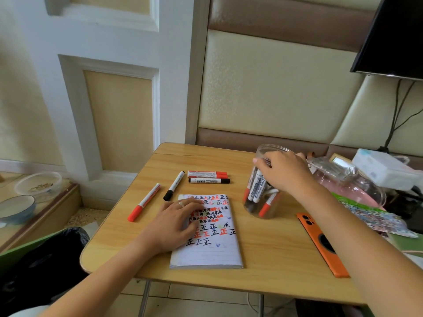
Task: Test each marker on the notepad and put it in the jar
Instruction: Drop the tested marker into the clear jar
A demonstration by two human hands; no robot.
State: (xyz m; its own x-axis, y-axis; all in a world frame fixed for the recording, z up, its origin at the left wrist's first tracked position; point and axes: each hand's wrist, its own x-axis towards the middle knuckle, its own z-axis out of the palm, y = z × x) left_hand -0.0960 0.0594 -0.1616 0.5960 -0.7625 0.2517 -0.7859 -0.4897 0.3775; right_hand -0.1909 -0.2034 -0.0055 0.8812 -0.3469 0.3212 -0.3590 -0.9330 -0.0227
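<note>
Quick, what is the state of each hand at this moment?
Left hand: open, resting flat on the notepad.
Right hand: at the jar mouth; grip cannot be told.

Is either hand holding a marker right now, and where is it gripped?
Left hand holds nothing; it rests flat on the notepad. Right hand is at the jar's mouth; whether its fingers grip a marker cannot be told.

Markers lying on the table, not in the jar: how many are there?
4. A slim red-capped marker lies far left, a slim black-capped marker beside it, and a thick red marker and thick black marker lie side by side behind the notepad. None looks hidden.
</note>
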